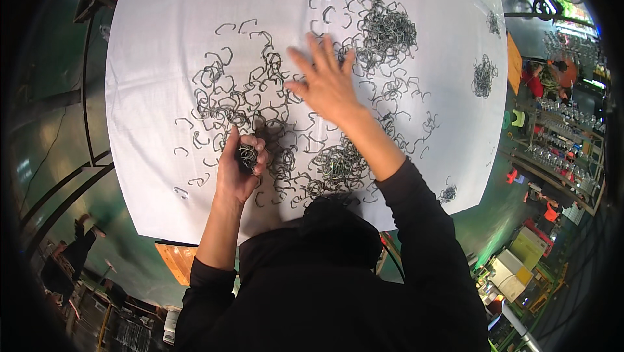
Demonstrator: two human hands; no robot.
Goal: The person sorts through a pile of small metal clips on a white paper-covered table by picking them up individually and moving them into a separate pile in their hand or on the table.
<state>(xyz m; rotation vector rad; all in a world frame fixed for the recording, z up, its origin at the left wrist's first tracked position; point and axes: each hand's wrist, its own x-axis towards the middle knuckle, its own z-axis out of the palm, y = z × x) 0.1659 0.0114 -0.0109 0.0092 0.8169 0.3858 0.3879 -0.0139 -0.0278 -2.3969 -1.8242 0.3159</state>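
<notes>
Many small bent grey metal clips (240, 102) lie scattered over a white cloth-covered table (162, 33). My left hand (237, 167) is closed around a bundle of stacked clips (247, 156), held just above the cloth near the front. My right hand (325, 79) reaches forward over the middle of the table with its fingers spread, palm down on loose clips, holding nothing. A dense heap of clips (388, 30) sits just beyond the right hand. Another tangled heap (337, 163) lies under my right forearm.
Smaller clumps of clips (483, 76) rest near the table's right edge, and one (447, 193) at the front right. An orange wooden corner (175, 261) sticks out under the cloth at the front left. Shelves with bottles (559, 150) stand to the right on a green floor.
</notes>
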